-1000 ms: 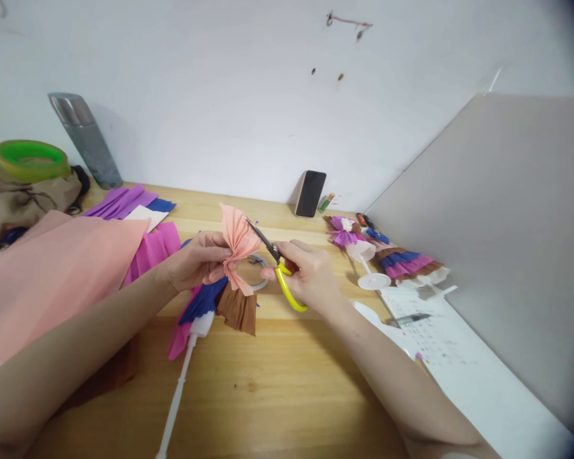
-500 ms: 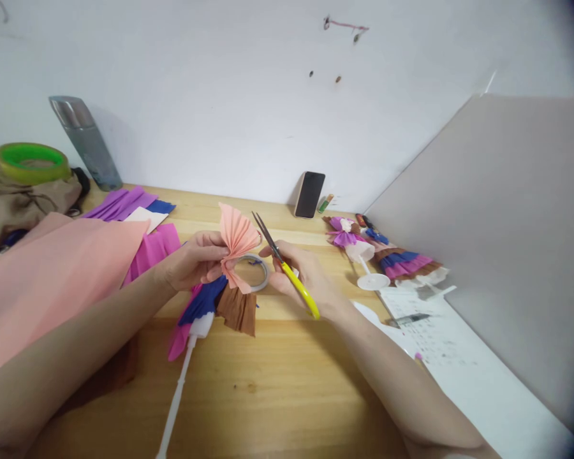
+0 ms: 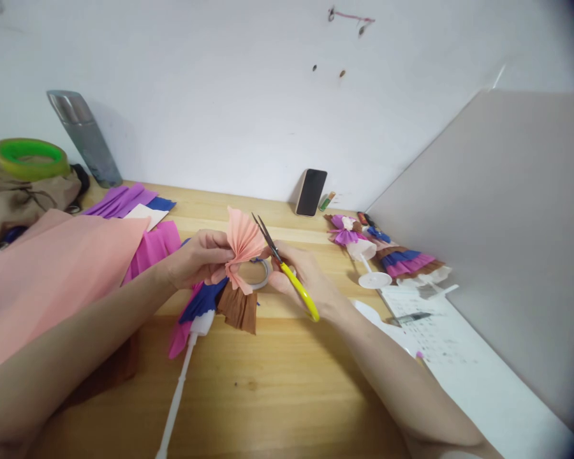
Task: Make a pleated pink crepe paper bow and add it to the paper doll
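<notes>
Between the fingers of my left hand [image 3: 205, 258] is a pleated piece of peach crepe paper [image 3: 245, 239], pinched at its middle and fanned out above and below. My right hand [image 3: 301, 271] grips a pair of scissors [image 3: 289, 274] with yellow handles, its dark blades pointing up and left, slightly parted beside the paper fan. A roll of tape [image 3: 263, 277] lies behind the paper, partly covered by it. Below my left hand, blue [image 3: 203, 303] and brown crepe paper [image 3: 238, 309] rest by a white stick [image 3: 176, 398].
A large peach sheet [image 3: 52, 268] and magenta paper [image 3: 155, 248] lie at left. A bottle [image 3: 88, 140] and a green tape roll [image 3: 31, 159] stand behind. A phone [image 3: 310, 192] leans against the wall. Ruffled paper pieces [image 3: 404, 261] and a written sheet [image 3: 449, 344] lie at right.
The peach paper fan has shifted slightly right, closer to the scissor blades. The tape roll is now more covered by it. Both hands keep their hold.
</notes>
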